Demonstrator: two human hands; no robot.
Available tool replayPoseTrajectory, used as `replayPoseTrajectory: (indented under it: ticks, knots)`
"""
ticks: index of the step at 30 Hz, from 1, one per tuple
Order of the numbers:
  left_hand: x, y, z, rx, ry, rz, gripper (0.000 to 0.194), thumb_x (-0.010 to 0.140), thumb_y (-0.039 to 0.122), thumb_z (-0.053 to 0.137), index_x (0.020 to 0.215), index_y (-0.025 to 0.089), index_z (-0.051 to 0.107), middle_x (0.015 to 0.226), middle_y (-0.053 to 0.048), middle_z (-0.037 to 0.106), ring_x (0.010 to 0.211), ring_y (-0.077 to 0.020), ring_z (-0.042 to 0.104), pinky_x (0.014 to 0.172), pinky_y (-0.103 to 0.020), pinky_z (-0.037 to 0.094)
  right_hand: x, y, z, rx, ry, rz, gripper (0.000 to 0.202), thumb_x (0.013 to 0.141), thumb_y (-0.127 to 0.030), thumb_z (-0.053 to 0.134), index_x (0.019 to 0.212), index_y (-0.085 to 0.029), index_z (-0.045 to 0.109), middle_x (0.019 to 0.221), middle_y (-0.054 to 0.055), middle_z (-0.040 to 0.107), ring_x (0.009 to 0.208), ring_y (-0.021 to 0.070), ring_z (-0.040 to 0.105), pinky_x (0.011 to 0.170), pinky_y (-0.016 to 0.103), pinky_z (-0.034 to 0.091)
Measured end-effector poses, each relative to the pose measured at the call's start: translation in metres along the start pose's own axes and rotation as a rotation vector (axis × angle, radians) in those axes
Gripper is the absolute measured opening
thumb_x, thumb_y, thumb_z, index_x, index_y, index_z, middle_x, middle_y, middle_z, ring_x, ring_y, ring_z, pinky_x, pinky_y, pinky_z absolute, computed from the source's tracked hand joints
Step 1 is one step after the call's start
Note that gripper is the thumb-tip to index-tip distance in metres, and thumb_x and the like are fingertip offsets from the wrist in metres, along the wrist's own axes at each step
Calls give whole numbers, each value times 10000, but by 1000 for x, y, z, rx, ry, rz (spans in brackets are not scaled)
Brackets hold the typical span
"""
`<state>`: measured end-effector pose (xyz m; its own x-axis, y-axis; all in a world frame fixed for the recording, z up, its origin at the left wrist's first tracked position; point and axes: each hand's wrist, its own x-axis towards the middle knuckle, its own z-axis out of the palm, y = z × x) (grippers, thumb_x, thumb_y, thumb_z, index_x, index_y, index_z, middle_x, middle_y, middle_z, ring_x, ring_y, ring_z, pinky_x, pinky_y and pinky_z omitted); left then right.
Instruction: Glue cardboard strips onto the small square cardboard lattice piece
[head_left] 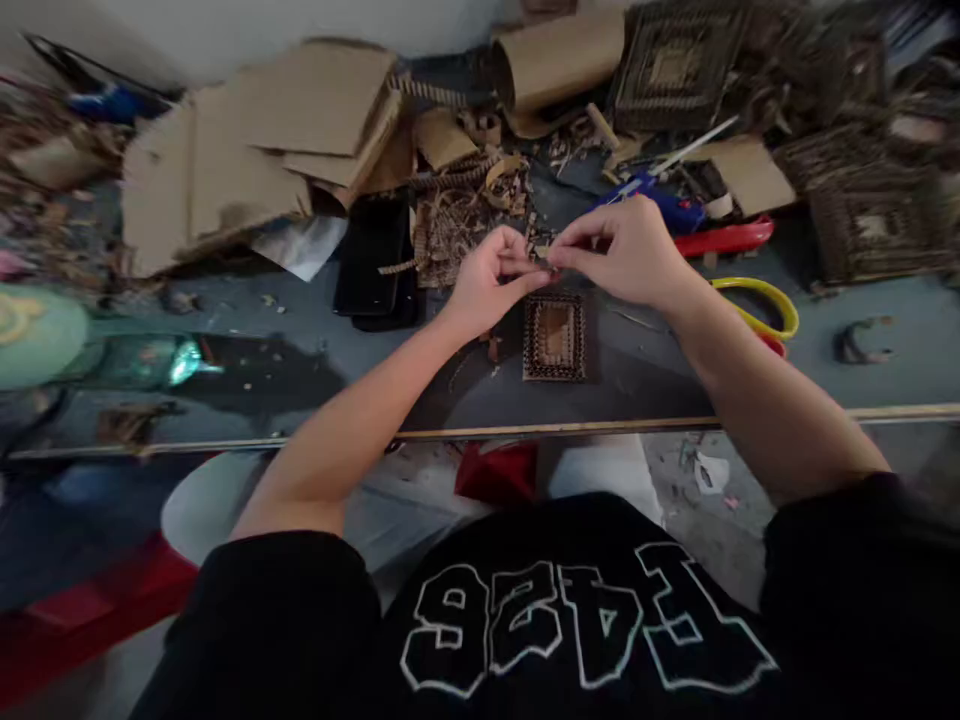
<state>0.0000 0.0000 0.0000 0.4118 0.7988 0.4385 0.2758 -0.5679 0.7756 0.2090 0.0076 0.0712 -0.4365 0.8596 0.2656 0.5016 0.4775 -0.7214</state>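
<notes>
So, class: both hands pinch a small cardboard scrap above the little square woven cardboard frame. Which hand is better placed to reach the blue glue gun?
The right hand, probably: the blue glue gun lies just beyond it, while the left hand would have to cross over.

Wearer had on a black short-sleeved T-shirt (pixel 585 620); sleeves ended above the elbows, forearms bare. Chest carried large block characters (pixel 592 625), black with white outline, upside down in this view. No rings, watch visible.
</notes>
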Motion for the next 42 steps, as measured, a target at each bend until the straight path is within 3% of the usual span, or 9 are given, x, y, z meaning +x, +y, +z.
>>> replayPoseTrajectory:
  ticks: [4, 9, 20, 28, 33, 38, 42]
  knots:
    - [1, 10, -17, 137, -5, -4, 471, 979, 704, 463, 1154, 270, 516, 998, -40, 763, 999, -225, 753, 940, -423, 580, -6, 9, -2, 34, -106, -57, 213, 870, -410, 732, 796, -231, 820, 772, 44, 766, 720, 211, 668, 681, 351, 511]
    - [3, 4, -22, 261, 25, 23, 405, 1039, 600, 405, 1170, 242, 542, 1003, -71, 773, 1048, -251, 746, 1035, -475, 529, -16, 8, 11, -58, -187, -180, 177, 866, -405, 739, 797, -268, 828, 829, 41, 778, 857, 251, 679, 843, 419, 507]
    - [3, -1, -20, 383, 7, 72, 273, 1042, 440, 456, 1098, 233, 624, 966, -63, 742, 1048, -248, 704, 1017, -450, 538, -21, 6, 18, -193, -139, -153, 167, 858, -405, 753, 812, -259, 821, 810, 73, 734, 859, 285, 634, 830, 465, 478]
    - [3, 1, -21, 391, 0, 58, 223, 1030, 393, 489, 1085, 238, 640, 999, -68, 712, 1078, -243, 681, 1037, -447, 526, -15, 7, 2, -202, -100, -175, 151, 869, -418, 732, 863, -296, 820, 871, 71, 751, 904, 302, 646, 893, 504, 476]
    - [3, 7, -23, 408, -61, 77, 300, 981, 498, 538, 1061, 238, 664, 1028, -75, 723, 1045, -257, 677, 975, -453, 542, -16, 8, -3, -255, -254, -274, 157, 841, -425, 732, 804, -293, 810, 836, 58, 742, 906, 295, 648, 877, 467, 460]
    - [5, 19, -34, 478, -197, 101, 631, 745, 813, 677, 968, 222, 694, 910, -62, 722, 979, -297, 681, 966, -495, 500, -20, 0, 3, -398, -215, -266, 149, 834, -308, 666, 832, -262, 808, 762, 59, 728, 859, 289, 640, 793, 428, 452]
    - [5, 21, -36, 525, -288, 38, 700, 656, 873, 706, 840, 198, 692, 771, -49, 681, 898, -277, 663, 907, -452, 493, -23, -6, 5, -498, -201, -194, 179, 840, -311, 648, 772, -232, 794, 699, 77, 701, 847, 296, 640, 772, 424, 444]
